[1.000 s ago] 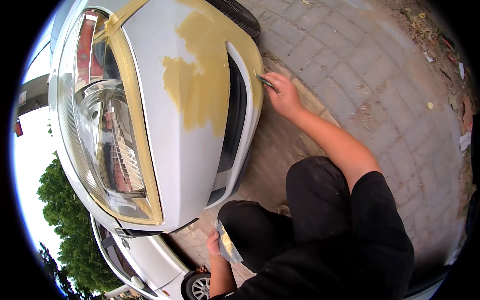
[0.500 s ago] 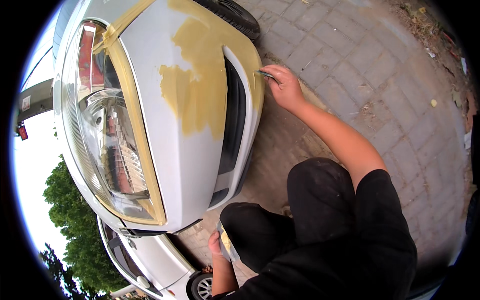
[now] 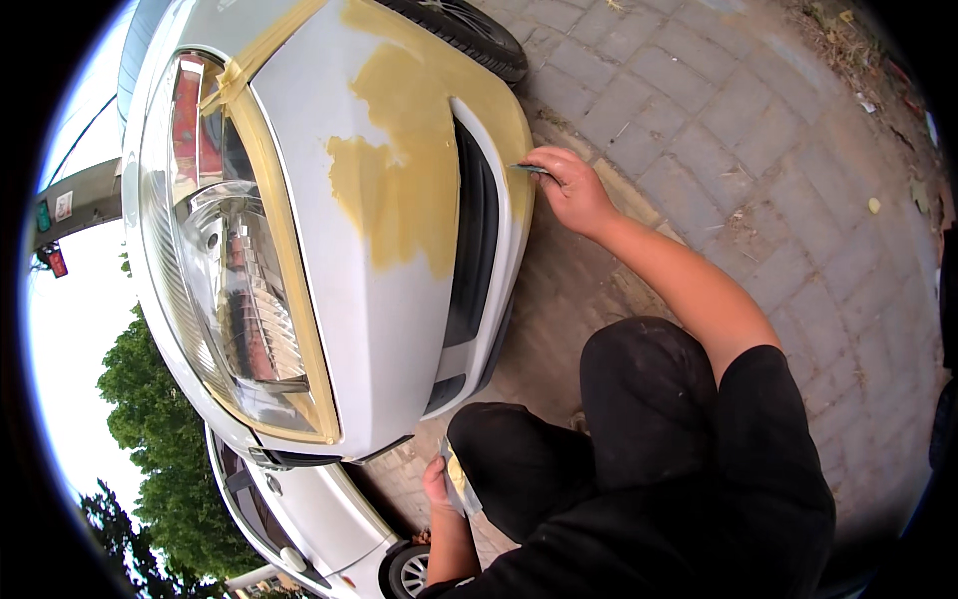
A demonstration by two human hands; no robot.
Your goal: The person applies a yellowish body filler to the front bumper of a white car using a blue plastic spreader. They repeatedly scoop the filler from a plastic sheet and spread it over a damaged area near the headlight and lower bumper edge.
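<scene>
The right hand (image 3: pixel 577 195) keeps a tight pinch grip on a thin, flat, dark spreader (image 3: pixel 534 169) at the bumper's (image 3: pixel 384 339) curved outer edge, where matte, ragged-edged yellow filler (image 3: pixel 399 195) coats smooth white panel. The left hand (image 3: pixel 435 483), its grip closed, holds a flat grey sheet (image 3: pixel 467 499) bearing soft, pale yellow paste (image 3: pixel 456 469) beside 1 black-clad knee (image 3: pixel 509 454).

Spreader (image 3: pixel 530 168) partly hidden in right grip (image 3: pixel 576 195); tyre (image 3: pixel 487 48) cut off by top edge.
</scene>
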